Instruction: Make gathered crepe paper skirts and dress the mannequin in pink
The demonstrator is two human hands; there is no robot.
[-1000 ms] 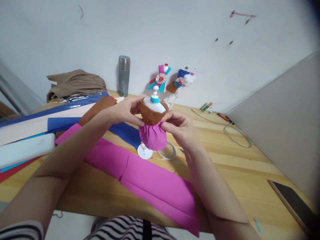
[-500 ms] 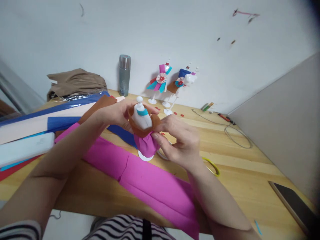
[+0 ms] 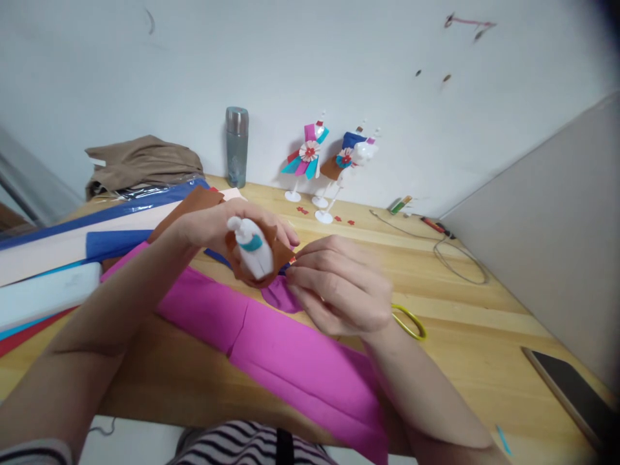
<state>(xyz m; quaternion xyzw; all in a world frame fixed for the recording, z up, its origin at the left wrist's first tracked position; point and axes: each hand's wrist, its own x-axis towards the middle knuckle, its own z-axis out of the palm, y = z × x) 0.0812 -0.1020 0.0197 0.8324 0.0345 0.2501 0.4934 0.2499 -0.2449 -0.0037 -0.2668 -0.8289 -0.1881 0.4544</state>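
Note:
A small white dress-form figure (image 3: 261, 259) with a turquoise band at its neck leans toward me, tilted to the left. Brown paper (image 3: 281, 253) wraps around its body, and a magenta skirt (image 3: 279, 295) shows below. My left hand (image 3: 217, 225) is closed around the figure's far side, its fingertips partly hidden behind the brown paper. At the right, my right hand (image 3: 343, 284) pinches the pointed end of the brown paper; it is slightly blurred. A long magenta paper strip (image 3: 300, 361) lies beneath both hands.
Three dressed figures on white stands, one with a pleated flower (image 3: 309, 152), stand by the wall near a flask (image 3: 237, 148). Coloured paper and a white case (image 3: 48, 290) lie left. A yellow loop handle (image 3: 411, 323), a cable (image 3: 455, 270) and a phone-like slab (image 3: 571, 394) are right.
The figure has tipped over and moved left and down in my left hand. My right hand has drawn the brown paper's end out to a point at the right.

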